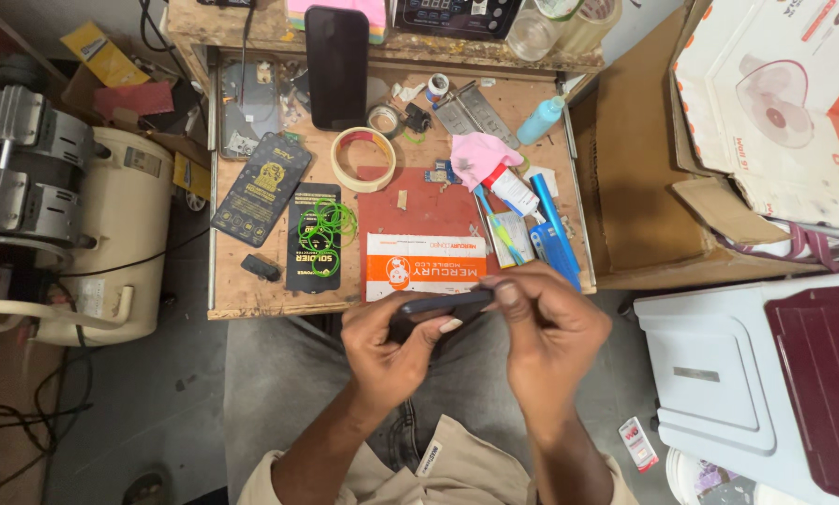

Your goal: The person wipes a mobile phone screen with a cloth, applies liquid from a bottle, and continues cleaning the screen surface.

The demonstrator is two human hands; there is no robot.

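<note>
Two hands grip one dark phone (pixel 438 307) edge-on, just below the near edge of the wooden table (pixel 251 301). Left hand (pixel 387 351) fingers are clenched around its left end; right hand (pixel 550 327) fingers pinch its right end. An orange-and-white packet (pixel 424 266) lies on the table just beyond, beside green rubber bands (pixel 326 226).

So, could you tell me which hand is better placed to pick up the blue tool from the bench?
Probably the right hand: it sits just below the blue tool, while the left hand cradles the dark phone from underneath.
</note>
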